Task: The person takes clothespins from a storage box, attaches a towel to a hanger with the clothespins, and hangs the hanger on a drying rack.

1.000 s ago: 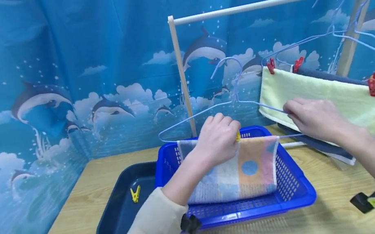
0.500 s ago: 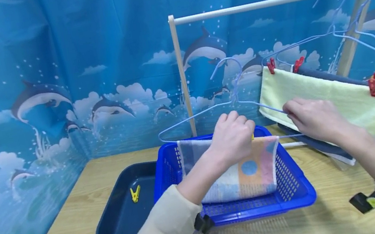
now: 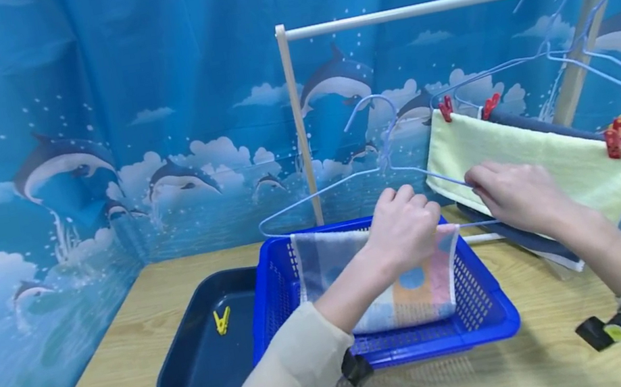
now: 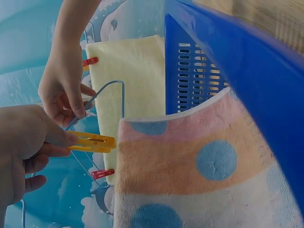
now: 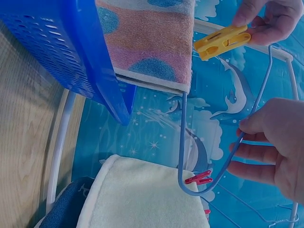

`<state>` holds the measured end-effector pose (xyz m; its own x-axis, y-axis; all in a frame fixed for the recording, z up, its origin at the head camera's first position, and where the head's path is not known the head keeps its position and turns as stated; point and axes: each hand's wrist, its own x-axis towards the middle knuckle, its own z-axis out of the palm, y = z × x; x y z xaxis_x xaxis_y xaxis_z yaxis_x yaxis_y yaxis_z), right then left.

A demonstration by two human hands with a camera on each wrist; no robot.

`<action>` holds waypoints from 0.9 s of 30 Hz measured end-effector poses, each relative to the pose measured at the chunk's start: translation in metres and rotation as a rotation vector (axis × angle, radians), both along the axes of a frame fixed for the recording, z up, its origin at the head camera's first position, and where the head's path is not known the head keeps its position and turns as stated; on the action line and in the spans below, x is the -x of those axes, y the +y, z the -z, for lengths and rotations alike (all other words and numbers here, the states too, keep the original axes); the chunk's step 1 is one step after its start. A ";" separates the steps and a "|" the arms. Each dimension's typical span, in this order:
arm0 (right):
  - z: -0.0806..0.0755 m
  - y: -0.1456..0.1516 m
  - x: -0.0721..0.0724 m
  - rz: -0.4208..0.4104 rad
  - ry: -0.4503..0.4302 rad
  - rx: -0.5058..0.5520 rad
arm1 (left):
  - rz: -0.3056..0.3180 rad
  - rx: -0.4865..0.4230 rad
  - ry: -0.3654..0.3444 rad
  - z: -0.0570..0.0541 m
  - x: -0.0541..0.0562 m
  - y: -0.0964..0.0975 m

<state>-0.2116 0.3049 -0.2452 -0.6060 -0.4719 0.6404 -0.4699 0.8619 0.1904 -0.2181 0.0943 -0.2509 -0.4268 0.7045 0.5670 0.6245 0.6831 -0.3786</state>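
Note:
My left hand (image 3: 405, 229) pinches a yellow clothespin (image 4: 95, 141) between thumb and fingers. The pin's tip meets the top edge of a patterned towel (image 5: 147, 42) with coloured bands and blue dots; whether it grips the cloth I cannot tell. This towel hangs folded over the bottom bar of a light blue wire hanger (image 5: 184, 137). My right hand (image 3: 523, 195) holds that hanger by its right sloping arm, fingers around the wire. In the head view, the left hand hides the clothespin. Below the towel stands a blue perforated basket (image 3: 492, 320).
A dark tray (image 3: 193, 377) with one yellow clothespin (image 3: 222, 320) stands left of the basket. On the rack (image 3: 410, 12) behind, a pale yellow towel (image 3: 512, 146) and a dark towel (image 3: 540, 128) hang from hangers, held by red clothespins (image 3: 614, 143).
My left hand has moved right along the towel's top edge, carrying the yellow clothespin. The right hand and hanger have stayed nearly still.

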 end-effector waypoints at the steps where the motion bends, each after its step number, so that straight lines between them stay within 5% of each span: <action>1: 0.000 0.000 0.000 0.001 0.003 -0.002 | -0.002 -0.004 0.013 0.000 0.000 0.001; 6: 0.000 0.000 0.000 -0.002 0.009 -0.003 | -0.029 -0.008 0.047 0.002 -0.003 0.005; 14: -0.001 0.000 0.000 -0.005 0.008 -0.005 | -0.086 0.094 -0.063 0.000 -0.008 0.017; 27: 0.001 0.000 -0.002 -0.037 0.030 -0.010 | -0.062 0.089 -0.004 0.010 -0.004 0.027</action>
<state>-0.2100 0.3046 -0.2463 -0.5687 -0.5001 0.6531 -0.4959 0.8419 0.2129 -0.2137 0.1211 -0.2611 -0.4731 0.7240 0.5020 0.5839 0.6843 -0.4368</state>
